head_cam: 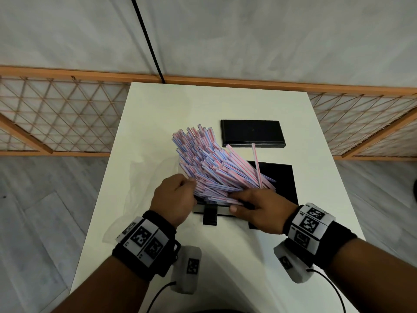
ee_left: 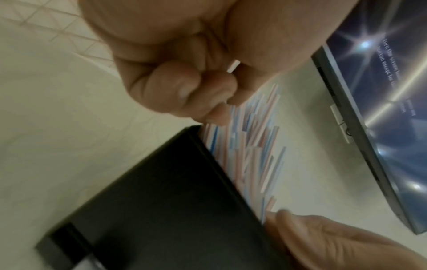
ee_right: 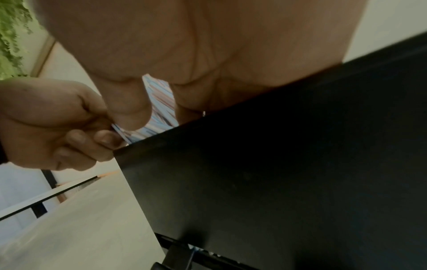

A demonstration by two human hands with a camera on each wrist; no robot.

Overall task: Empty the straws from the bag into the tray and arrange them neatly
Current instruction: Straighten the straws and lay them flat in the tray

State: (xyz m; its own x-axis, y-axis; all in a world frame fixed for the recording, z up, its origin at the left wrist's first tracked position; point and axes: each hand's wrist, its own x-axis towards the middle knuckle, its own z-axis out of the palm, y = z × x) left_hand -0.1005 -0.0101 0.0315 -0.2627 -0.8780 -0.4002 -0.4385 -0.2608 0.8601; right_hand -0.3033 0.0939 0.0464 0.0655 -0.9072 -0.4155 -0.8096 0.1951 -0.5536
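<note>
Head view. The left hand [head_cam: 174, 197] has its fingers curled around the near left end of a large bundle of pink-and-blue striped straws [head_cam: 212, 163]. The right hand [head_cam: 259, 211] lies at the bundle's near right end, fingers extended flat along the straws and thumb below them. The bundle fans up and away from the fingers, its near ends resting in a black tray [head_cam: 279, 181] that sits under both hands on the white counter [head_cam: 158, 114]. One straw [head_cam: 256, 164] stands apart, rising just beyond the right fingers. A clear plastic bag [head_cam: 144, 181] lies crumpled on the counter just outside the left hand. A second black tray [head_cam: 252, 133] lies well beyond the fingers.

Left wrist view. The left fingers [ee_left: 175, 87] are folded tight, with a white straw end showing among them. Straws [ee_left: 249, 146] lie just beyond these fingers, along the tray's edge [ee_left: 161, 191]. The right fingertips [ee_left: 300, 230] touch the straws' far ends. A lit screen [ee_left: 381, 109] stands beyond.

Right wrist view. The right thumb [ee_right: 129, 107] presses on straw ends [ee_right: 161, 109] above the tray wall [ee_right: 277, 164]; the other right fingers are hidden. The left fingers [ee_right: 92, 142] curl around straws at the tray's corner.
</note>
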